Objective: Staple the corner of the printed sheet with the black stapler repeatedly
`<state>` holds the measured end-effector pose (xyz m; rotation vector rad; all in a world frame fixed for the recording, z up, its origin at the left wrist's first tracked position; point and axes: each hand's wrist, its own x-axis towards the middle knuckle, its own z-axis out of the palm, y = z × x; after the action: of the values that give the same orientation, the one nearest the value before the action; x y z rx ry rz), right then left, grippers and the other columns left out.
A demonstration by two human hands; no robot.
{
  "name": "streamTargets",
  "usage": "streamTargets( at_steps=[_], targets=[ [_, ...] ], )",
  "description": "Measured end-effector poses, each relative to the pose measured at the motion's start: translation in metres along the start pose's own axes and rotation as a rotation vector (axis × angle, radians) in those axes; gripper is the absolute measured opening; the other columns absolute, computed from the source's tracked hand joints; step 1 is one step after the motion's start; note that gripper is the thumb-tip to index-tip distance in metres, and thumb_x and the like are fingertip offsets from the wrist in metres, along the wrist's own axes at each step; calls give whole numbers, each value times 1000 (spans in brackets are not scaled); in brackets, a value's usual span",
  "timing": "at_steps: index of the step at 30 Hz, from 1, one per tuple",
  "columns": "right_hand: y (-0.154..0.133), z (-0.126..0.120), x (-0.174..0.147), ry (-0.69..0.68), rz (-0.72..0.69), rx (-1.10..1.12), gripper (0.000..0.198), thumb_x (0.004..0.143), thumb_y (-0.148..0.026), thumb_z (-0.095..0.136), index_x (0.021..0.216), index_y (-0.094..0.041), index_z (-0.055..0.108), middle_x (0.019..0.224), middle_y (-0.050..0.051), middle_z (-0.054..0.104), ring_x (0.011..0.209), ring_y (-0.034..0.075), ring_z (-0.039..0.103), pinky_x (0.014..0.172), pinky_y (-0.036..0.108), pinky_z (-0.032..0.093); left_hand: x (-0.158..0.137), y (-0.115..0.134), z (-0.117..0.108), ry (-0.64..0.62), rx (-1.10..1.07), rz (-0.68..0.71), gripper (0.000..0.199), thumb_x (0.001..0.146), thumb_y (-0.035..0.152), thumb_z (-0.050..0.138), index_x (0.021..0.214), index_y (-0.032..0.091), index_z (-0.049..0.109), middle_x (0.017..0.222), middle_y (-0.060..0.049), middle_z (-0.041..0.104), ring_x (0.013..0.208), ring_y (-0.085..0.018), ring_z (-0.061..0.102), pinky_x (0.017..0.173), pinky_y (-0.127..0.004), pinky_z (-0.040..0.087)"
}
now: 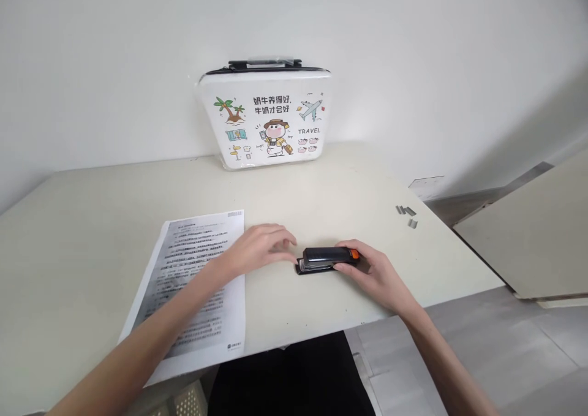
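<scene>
A black stapler [326,258] with an orange rear end lies on the table, its nose pointing left. My right hand [370,272] grips its rear end between thumb and fingers. Just left of the stapler's nose is my left hand [261,247], fingers apart and curved, with nothing visible in it. Printed sheets of paper [193,281] lie under my left forearm, which hides part of the text. Whether it is one sheet or a stack, I cannot tell.
A white case [271,122] with cartoon travel pictures stands against the wall at the back of the table [358,189]. Several short strips of staples [407,211] lie near the right edge. A pale panel [533,238] stands beyond that edge.
</scene>
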<state>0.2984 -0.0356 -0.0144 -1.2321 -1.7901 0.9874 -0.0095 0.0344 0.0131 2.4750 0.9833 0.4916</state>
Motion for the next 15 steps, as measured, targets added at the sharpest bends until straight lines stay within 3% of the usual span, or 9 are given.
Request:
streamTargets(
  at_steps=[2, 5, 8, 11, 15],
  targets=[
    [0, 0, -1, -2, 13, 4, 30, 98, -51, 67, 118, -28, 69, 115, 6, 75, 104, 27, 70, 89, 39, 59, -16, -19, -18, 140, 117, -105, 28, 101, 52, 63, 109, 25, 71, 97, -2, 73, 91, -21, 69, 85, -34, 51],
    [1, 1, -3, -7, 32, 14, 30, 98, -50, 67, 119, -29, 69, 118, 6, 75, 105, 26, 70, 90, 38, 59, -46, -60, -49, 375, 363, -400, 26, 102, 44, 54, 109, 23, 68, 103, -8, 70, 104, -27, 65, 101, -42, 49],
    [1, 2, -4, -1, 41, 21, 29, 98, -49, 68, 119, -29, 69, 119, 6, 74, 109, 26, 69, 94, 39, 58, -72, -94, -66, 356, 519, -617, 29, 98, 44, 55, 112, 20, 65, 119, -15, 64, 120, -36, 57, 112, -52, 42],
    [1, 3, -4, -2, 34, 30, 30, 98, -49, 69, 120, -28, 69, 121, 6, 74, 112, 26, 68, 98, 39, 57, -83, -101, -57, 350, 508, -644, 28, 98, 45, 54, 105, 20, 63, 120, -16, 60, 122, -37, 54, 113, -55, 39],
    [1, 5, -6, 3, 36, 15, 31, 97, -50, 70, 120, -29, 70, 122, 5, 74, 112, 25, 70, 101, 39, 57, -77, -71, -19, 387, 344, -488, 25, 97, 46, 58, 98, 22, 58, 113, -11, 60, 116, -32, 55, 114, -52, 39]
  ],
)
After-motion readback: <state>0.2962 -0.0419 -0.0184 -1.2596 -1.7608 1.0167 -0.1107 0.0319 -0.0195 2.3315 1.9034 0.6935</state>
